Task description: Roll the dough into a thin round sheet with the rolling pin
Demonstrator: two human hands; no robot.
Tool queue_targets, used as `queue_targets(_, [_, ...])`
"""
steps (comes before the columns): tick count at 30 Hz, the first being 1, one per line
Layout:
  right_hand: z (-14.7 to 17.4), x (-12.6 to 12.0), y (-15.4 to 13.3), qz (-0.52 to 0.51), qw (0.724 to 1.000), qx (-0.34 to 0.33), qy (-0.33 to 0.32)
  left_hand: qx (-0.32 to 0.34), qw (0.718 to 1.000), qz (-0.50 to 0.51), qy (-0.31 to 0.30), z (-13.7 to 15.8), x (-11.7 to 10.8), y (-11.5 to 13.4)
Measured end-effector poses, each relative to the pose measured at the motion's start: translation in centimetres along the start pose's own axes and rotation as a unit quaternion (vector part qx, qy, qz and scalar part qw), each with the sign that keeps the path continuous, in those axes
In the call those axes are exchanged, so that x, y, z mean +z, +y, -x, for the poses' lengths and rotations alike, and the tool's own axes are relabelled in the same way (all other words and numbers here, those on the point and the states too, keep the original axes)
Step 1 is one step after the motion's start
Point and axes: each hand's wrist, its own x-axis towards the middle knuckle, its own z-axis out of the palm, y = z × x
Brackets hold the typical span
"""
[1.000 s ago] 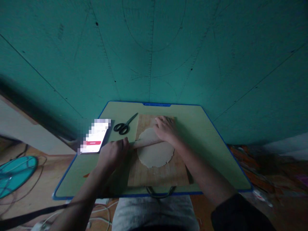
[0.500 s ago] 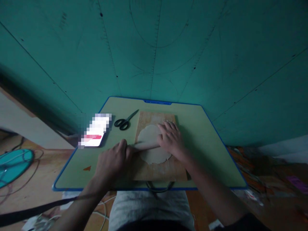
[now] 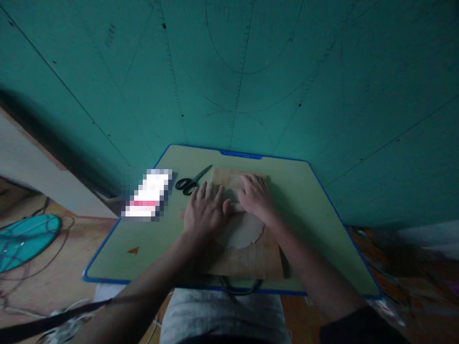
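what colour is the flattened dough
Pale off-white dough, dimly lit; shows best in the head view.

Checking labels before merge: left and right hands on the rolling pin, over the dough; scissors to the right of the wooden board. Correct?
Scissors side is wrong: the head view shows the scissors left of the wooden board. Left hand and right hand on the rolling pin, over the dough, stands.
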Motion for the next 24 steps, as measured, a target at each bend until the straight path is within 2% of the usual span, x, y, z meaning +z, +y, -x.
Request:
queue_targets(5, [-2.8,0.3,0.2,-0.018,0.999,0.017,0.028,0.005,1.0,0.004,0.015,-2.8,0.7,-1.3])
queue_targets(9, [-5.1,0.6,0.3,0.012,0.999,0.014,0.037,0.015,1.0,0.006,-0.019,-5.0,1.0,-2.3])
queue_targets(16, [-8.2,0.9,0.1,0.033,0.999,0.031,0.008,-0.012,0.999,0.013,-0.03,-8.5,1.4,-3.5])
queue_targets(20, [-6.6,0.2,-0.3,0.027,0.999,0.036,0.001,0.005,1.0,0.013,-0.018,-7.7,1.2,-3.3])
queue_targets(24, [-0.7,-0.8,-1.0,-0.015,1.0,-0.013,-0.013,0.072,0.997,0.007,0.009,-5.1,0.8,-3.3])
